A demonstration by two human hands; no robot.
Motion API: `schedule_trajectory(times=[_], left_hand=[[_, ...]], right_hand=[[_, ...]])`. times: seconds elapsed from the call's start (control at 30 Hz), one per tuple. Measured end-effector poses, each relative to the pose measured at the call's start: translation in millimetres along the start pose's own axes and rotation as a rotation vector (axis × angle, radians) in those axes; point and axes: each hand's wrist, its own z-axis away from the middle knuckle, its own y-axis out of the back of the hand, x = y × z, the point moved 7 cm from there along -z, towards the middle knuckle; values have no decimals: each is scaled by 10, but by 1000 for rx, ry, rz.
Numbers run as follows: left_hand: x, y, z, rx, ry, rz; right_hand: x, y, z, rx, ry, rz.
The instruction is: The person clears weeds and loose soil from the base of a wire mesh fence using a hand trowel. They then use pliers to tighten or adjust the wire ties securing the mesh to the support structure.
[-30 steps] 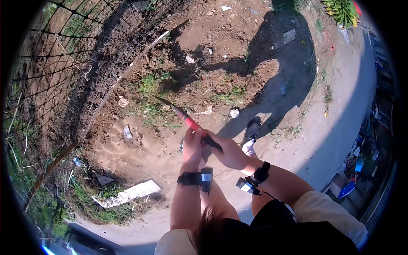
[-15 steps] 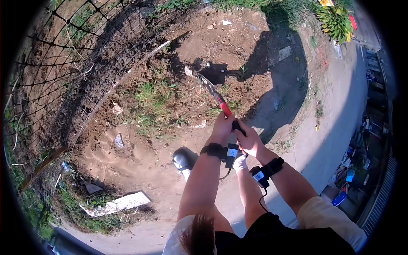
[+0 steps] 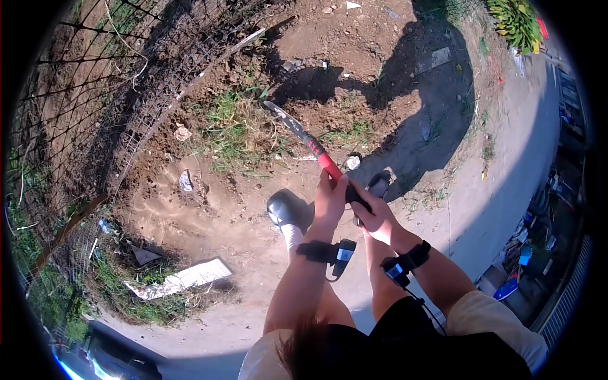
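Observation:
My left hand is wrapped round a long tool with a red-and-black handle and a narrow, slightly curved grey end smeared with dirt. Behind it, my right hand closes on the black rear part of the handle. The tool slants away to the far left, its tip over a weedy tuft of grass. From this angle I cannot tell whether the tip touches the soil. A black strap with a small box circles my left wrist, and another strapped box sits on the right.
My left shoe and right shoe stand on the dirt. Black netting runs along the left. A broken white board lies at the lower left. Concrete borders the right, with piled clutter beyond it.
Both hands still grip the tool. Its tip has swung left and back toward me, from the shaded dirt to the grass. My right foot now shows ahead of the hands.

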Motion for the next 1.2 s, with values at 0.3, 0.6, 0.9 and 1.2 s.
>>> schedule_trajectory(times=[0.3, 0.6, 0.9, 1.2], left_hand=[[65, 882, -120, 152, 96, 172], [545, 749, -325, -54, -3, 230], [271, 1122, -136, 115, -34, 214], [-178, -1120, -127, -599, 152, -10]], right_hand=[[-505, -574, -510, -91, -8, 21], [-899, -425, -542, 296, 285, 33], [-741, -646, -679, -106, 163, 254], [-57, 820, 314, 427, -105, 63]])
